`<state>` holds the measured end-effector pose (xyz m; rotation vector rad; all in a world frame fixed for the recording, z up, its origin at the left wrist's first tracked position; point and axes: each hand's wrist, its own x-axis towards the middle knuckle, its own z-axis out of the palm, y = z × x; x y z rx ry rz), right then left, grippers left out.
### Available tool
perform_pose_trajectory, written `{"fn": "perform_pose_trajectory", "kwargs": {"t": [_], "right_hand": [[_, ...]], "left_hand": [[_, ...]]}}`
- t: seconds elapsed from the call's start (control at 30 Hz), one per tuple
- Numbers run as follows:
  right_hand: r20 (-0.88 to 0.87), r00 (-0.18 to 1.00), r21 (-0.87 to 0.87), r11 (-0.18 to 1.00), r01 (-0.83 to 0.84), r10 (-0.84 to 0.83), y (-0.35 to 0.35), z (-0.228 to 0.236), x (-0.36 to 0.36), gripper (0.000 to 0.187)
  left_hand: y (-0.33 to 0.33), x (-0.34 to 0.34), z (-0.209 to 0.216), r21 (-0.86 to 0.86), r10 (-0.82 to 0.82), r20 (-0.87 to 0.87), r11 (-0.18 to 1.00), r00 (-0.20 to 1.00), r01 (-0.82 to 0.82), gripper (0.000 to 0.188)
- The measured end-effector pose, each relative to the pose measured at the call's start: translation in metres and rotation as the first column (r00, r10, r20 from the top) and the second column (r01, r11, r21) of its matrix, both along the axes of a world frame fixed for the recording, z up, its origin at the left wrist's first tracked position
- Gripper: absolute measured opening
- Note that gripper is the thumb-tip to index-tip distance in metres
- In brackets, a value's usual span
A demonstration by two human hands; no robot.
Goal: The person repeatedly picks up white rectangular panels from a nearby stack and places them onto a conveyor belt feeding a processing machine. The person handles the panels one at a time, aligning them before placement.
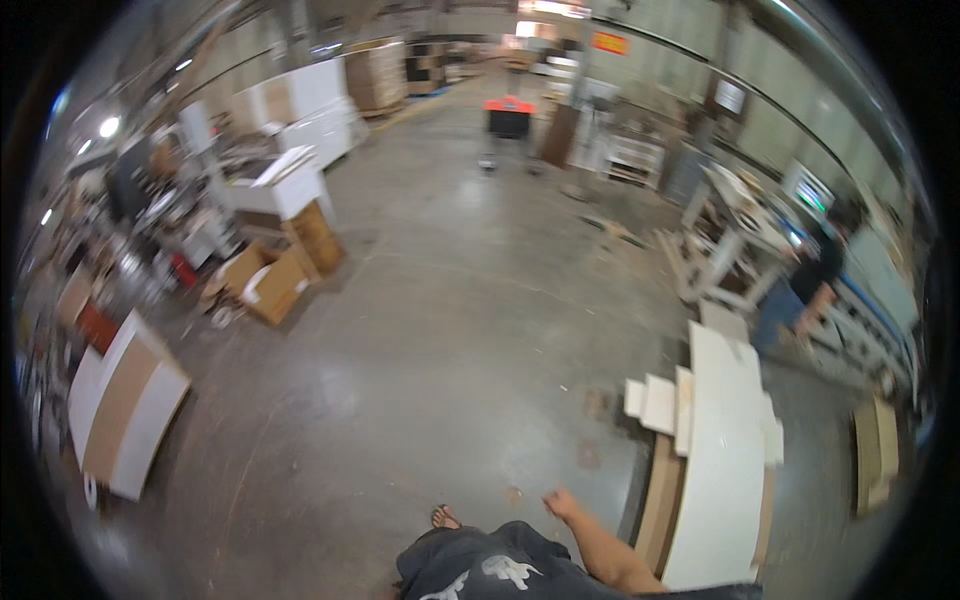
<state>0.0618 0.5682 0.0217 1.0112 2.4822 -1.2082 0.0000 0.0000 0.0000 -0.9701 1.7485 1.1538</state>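
My right hand (562,503) hangs over the concrete floor at the lower middle, its forearm coming in from the lower right. The fingers look loosely curled, with nothing visible in them, though the view is small and blurred. It is nearest to a long stack of white panels (712,450) on my right and does not touch it. Shorter pale boards (658,402) stick out from the left side of that stack. My left hand is out of view. One sandalled foot (446,516) shows beyond my dark shirt.
A person (815,270) stands at a machine on the right. Ahead is a dark cart with an orange top (510,117). Leaning white-and-brown panels (128,405) and an open cardboard box (268,282) stand on the left. Concrete floor (400,370) stretches between them.
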Motion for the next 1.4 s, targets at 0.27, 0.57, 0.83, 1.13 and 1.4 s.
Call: {"fn": "perform_pose_trajectory", "kwargs": {"t": [0.27,0.57,0.83,1.13,1.4], "right_hand": [[0.751,0.656,-0.277,0.869,0.411,-0.071,-0.022,0.020,-0.078,0.028],[0.528,0.849,-0.431,0.868,0.248,0.020,0.038,-0.019,-0.548,0.023],[-0.212,0.968,-0.568,0.823,-0.011,-0.133,0.110,0.123,-1.058,0.030],[0.257,0.950,-0.211,0.970,-0.124,0.177,0.190,0.012,-1.246,0.019],[0.674,0.738,-0.350,0.887,0.302,0.015,0.211,0.016,-1.370,0.024]], "left_hand": [[0.028,-0.469,0.118,0.116,0.074,-0.656,0.993,0.751,0.004,0.043],[0.071,-0.612,0.036,0.051,0.158,-0.467,0.987,0.870,-0.152,0.039],[0.160,-0.723,0.023,-0.078,0.117,0.147,0.991,0.982,-0.107,0.041],[0.219,-1.136,-0.032,-0.260,-0.149,-0.185,0.961,0.971,0.098,0.049],[0.362,-1.656,0.153,0.309,0.185,-0.667,0.950,0.722,0.042,0.043]]}}
